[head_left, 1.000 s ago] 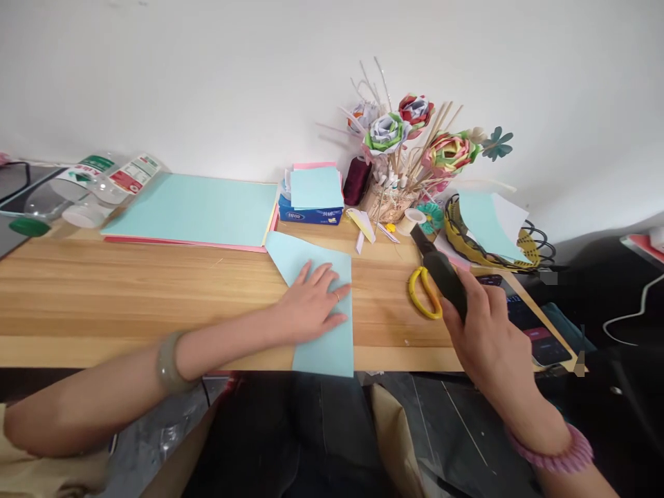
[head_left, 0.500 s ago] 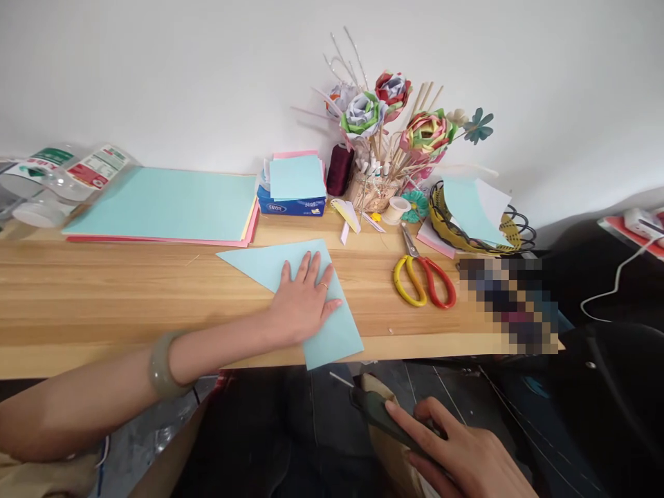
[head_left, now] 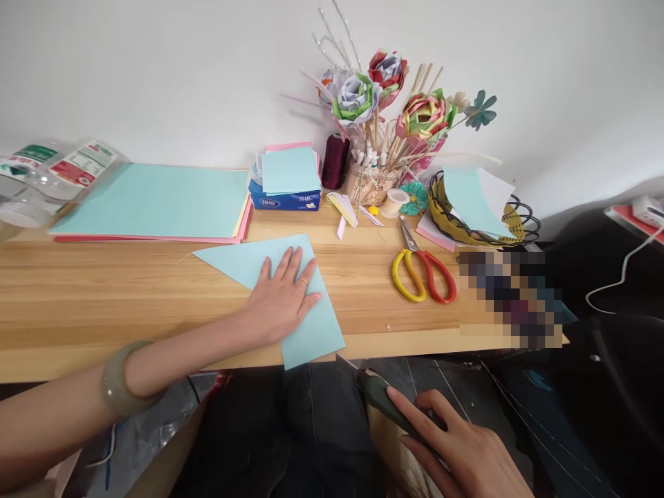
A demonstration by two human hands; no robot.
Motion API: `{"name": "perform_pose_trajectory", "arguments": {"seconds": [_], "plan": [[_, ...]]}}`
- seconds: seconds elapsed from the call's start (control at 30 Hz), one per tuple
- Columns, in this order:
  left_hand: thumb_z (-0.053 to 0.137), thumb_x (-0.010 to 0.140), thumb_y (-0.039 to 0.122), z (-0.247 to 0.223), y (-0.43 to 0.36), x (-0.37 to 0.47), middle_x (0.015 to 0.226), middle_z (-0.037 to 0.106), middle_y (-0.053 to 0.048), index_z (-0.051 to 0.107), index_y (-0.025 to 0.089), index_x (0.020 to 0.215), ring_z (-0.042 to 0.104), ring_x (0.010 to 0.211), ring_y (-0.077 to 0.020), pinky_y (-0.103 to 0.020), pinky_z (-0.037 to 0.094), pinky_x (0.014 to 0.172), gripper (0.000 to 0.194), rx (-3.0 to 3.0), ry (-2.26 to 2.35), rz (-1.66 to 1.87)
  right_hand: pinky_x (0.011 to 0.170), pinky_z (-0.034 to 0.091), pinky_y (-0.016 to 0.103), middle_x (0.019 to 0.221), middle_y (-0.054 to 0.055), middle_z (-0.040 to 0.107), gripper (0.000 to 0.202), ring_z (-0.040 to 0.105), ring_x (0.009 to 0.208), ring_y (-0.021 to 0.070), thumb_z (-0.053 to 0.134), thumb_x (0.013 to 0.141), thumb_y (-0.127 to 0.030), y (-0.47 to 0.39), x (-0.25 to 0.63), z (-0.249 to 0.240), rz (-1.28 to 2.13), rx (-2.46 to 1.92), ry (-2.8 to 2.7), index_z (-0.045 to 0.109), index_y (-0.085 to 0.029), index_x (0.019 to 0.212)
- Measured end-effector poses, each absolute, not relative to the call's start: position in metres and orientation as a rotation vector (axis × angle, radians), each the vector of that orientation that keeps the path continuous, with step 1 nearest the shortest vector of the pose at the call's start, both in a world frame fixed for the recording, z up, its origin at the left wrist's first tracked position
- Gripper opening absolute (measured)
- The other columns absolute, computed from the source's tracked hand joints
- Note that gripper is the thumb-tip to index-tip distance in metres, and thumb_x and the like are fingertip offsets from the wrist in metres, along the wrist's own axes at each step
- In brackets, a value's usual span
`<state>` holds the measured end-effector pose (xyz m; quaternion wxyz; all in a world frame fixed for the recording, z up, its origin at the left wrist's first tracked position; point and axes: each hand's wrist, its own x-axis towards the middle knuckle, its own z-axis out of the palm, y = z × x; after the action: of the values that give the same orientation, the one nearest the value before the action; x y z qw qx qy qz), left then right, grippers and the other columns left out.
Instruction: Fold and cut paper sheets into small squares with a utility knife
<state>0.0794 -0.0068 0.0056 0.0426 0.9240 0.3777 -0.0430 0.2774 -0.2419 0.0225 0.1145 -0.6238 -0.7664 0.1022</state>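
Note:
My left hand (head_left: 283, 301) lies flat on a folded light-blue sheet of paper (head_left: 312, 339), fingers spread, pressing it to the wooden desk. The sheet has a long point to the left, and its lower corner hangs just past the desk's front edge. Below that edge, my right hand (head_left: 456, 443) is closed around the dark green handle of a utility knife (head_left: 384, 398), index finger along its top. Its thin blade points up and left, near the desk edge and apart from the paper. Red-and-yellow scissors (head_left: 409, 242) lie to the right of the sheet.
Behind the sheet are a stack of coloured paper (head_left: 155, 200), a blue tissue box (head_left: 288, 200) topped with small sheets, and a pot (head_left: 371, 181) of paper flowers. A woven basket (head_left: 440, 221) holds paper at right. Plastic bottles (head_left: 31, 187) stand far left.
My left hand and the blue sheet have shifted left along the desk. My right hand has risen slightly with the knife, bringing the blade tip up to the desk edge.

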Motion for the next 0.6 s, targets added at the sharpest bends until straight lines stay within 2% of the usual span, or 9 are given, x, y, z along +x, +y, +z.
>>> {"name": "perform_pose_trajectory", "arguments": {"seconds": [0.33, 0.6], "plan": [[0.024, 0.098, 0.046, -0.001, -0.009, 0.064, 0.154, 0.013, -0.02, 0.025, 0.012, 0.146, 0.009, 0.142, -0.0334, -0.061, 0.019, 0.108, 0.059, 2.835, 1.217, -0.071, 0.052, 0.051, 0.02, 0.095, 0.004, 0.06, 0.047, 0.066, 0.064, 0.0111, 0.04, 0.095, -0.026, -0.239, 0.265, 0.021, 0.369, -1.902, -2.141, 0.035, -0.028, 0.142], [0.024, 0.098, 0.045, 0.001, -0.01, 0.065, 0.154, 0.011, -0.021, 0.023, 0.01, 0.147, 0.007, 0.142, -0.0346, -0.061, 0.019, 0.108, 0.06, 2.837, 1.229, -0.127, 0.043, 0.048, 0.018, 0.091, 0.005, 0.06, 0.043, 0.064, 0.054, 0.0099, 0.031, 0.097, -0.026, -0.24, 0.254, 0.011, 0.215, -1.91, -2.17, 0.034, -0.02, 0.14]]}}
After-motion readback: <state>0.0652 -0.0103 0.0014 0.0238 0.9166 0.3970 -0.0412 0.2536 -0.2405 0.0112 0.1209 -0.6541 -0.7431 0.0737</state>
